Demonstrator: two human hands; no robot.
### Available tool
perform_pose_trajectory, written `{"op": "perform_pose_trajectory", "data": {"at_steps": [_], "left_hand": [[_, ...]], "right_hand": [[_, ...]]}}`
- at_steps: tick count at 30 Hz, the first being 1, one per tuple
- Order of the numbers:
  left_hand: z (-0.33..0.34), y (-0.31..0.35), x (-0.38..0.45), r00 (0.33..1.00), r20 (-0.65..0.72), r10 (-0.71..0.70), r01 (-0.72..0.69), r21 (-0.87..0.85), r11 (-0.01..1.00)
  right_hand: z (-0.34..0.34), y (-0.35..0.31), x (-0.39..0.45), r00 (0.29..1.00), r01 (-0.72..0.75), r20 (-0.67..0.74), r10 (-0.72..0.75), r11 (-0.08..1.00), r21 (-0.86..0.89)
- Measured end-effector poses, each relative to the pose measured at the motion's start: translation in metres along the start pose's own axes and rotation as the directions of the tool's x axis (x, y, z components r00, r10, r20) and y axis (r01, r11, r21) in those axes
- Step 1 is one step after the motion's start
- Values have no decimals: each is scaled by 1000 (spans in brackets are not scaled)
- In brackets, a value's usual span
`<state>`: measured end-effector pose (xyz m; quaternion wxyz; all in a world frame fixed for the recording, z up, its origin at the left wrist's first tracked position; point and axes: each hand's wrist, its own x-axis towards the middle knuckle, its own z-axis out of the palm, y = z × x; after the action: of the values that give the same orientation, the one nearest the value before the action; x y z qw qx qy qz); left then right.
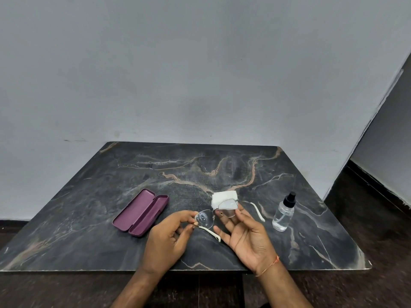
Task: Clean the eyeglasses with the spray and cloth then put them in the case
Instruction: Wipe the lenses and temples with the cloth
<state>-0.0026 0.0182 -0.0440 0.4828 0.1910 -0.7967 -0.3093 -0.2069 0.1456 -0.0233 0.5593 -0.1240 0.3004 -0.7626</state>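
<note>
The eyeglasses, thin-rimmed with white temple tips, hang unfolded just above the dark marble table. My left hand pinches the left lens rim at its hinge; droplets speckle that lens. My right hand is palm up with its fingers spread, behind and under the right lens. A folded white cloth lies on the table just beyond the glasses. The purple case lies open to the left. The clear spray bottle with a black nozzle stands upright to the right.
The table backs onto a grey wall. Its front edge runs just below my wrists. Dark floor lies to the right of the table and in front of it.
</note>
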Motion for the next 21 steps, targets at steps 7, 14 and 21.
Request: {"op": "perform_pose_trajectory", "data": {"at_steps": [7, 14, 21], "left_hand": [[-1, 1, 2, 999, -43, 10, -9, 17, 1000], [0, -7, 5, 997, -59, -51, 52, 12, 999], [-1, -3, 8, 994, -62, -88, 87, -17, 996]], "right_hand": [[5, 3, 4, 997, -16, -78, 11, 998, -57], [10, 5, 5, 992, 28, -118, -41, 994, -104], [20, 9, -4, 1000, 0, -5, -1, 979, -205]]}}
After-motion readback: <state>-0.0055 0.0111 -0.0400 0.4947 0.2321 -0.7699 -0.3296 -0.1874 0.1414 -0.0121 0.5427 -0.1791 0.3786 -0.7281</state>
